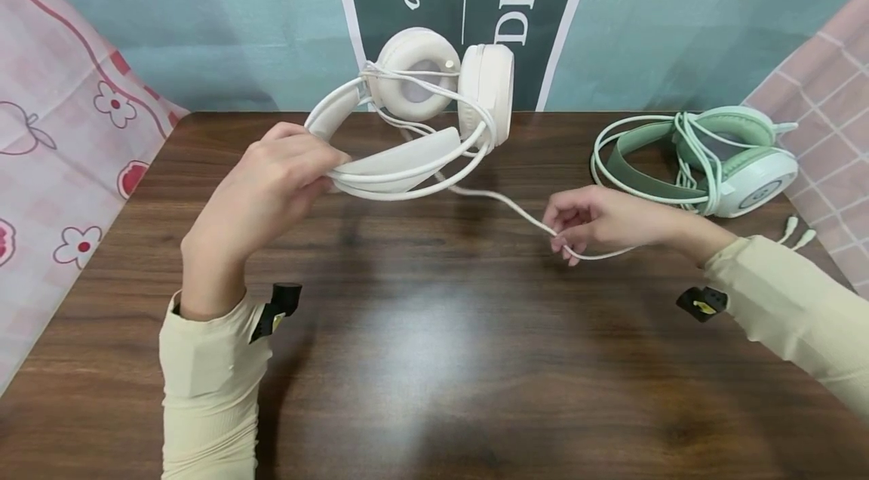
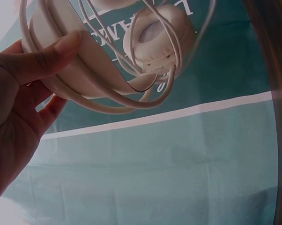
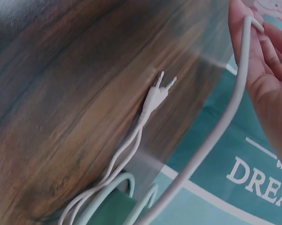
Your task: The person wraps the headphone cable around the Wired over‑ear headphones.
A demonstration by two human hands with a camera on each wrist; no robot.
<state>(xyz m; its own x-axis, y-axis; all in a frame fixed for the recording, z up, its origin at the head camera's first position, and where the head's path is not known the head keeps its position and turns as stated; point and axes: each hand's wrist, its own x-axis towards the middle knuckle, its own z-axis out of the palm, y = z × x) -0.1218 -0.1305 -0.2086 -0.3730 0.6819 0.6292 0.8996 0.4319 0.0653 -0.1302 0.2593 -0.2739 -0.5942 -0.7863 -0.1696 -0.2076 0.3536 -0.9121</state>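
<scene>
My left hand holds a pair of white over-ear headphones by the headband, above the table. Its thumb lies across the band in the left wrist view. Both ear cups are at the far end, with loops of thin white cable wound about them and along the band. A loose length of that cable runs right to my right hand, which pinches it between thumb and fingers. Past that hand the cable trails on, sagging toward the camera in the right wrist view.
Green headphones with a bundled cable lie at the table's back right. White connector ends lie beside them on the brown wooden table. A teal cloth with lettering hangs behind, pink patterned cloths at the sides.
</scene>
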